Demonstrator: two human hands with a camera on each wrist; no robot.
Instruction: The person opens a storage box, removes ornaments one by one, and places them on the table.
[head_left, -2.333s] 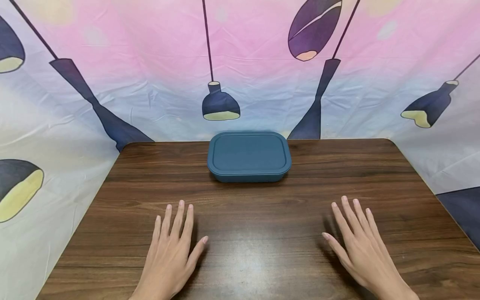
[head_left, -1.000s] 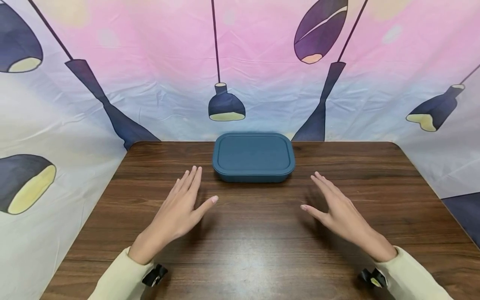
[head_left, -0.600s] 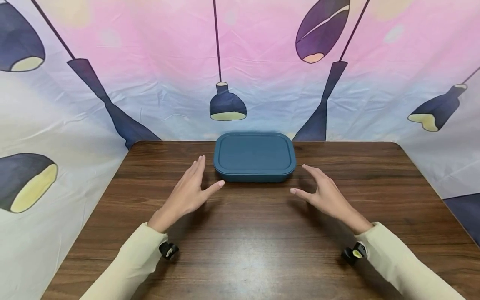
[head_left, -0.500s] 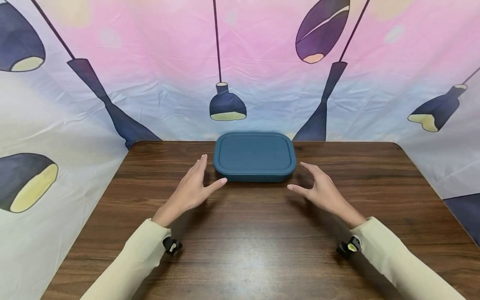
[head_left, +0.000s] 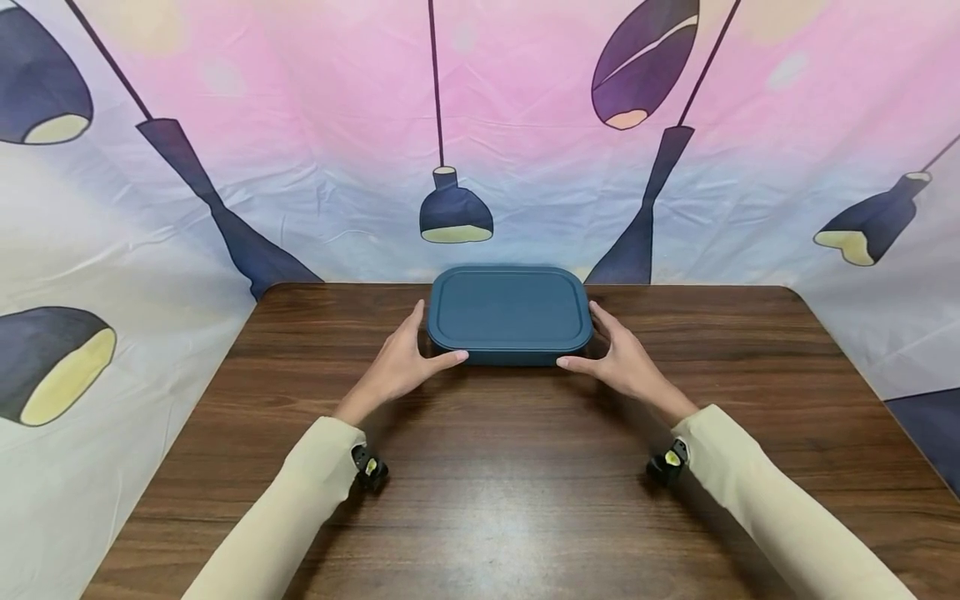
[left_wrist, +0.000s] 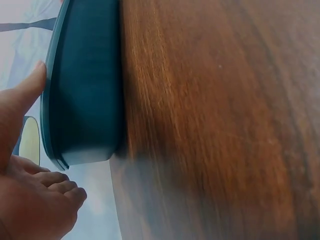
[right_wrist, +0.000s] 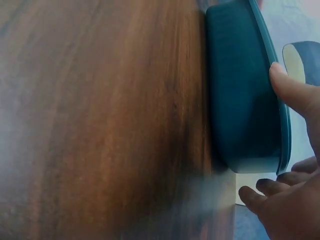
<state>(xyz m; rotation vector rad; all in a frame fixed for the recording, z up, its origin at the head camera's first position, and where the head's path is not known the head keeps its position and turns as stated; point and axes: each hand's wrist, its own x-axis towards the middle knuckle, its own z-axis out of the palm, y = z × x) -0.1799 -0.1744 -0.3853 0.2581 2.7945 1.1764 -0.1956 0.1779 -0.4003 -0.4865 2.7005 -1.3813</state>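
Note:
A dark blue rectangular container (head_left: 510,310) with rounded corners and a lid on it stands at the table's back edge. My left hand (head_left: 403,360) frames its front left corner, thumb at the lid's front rim and fingers along the left end. At the front right corner my right hand (head_left: 624,363) mirrors this. In the left wrist view, the thumb (left_wrist: 34,82) is at the rim, while the other fingers appear slightly apart from the container's end. The right wrist view shows the thumb (right_wrist: 282,82) at the rim and the fingers spread beside the end.
The container rests on a dark wood-grain table (head_left: 487,492). Directly behind the table hangs a pink, blue and white cloth (head_left: 345,192) printed with lamps. Black wrist devices (head_left: 369,468) sit at both pale sleeve cuffs.
Both hands have moved forward and inward from the front of the table to the container's corners, thumbs now at its front rim. The container has stayed on the table in place.

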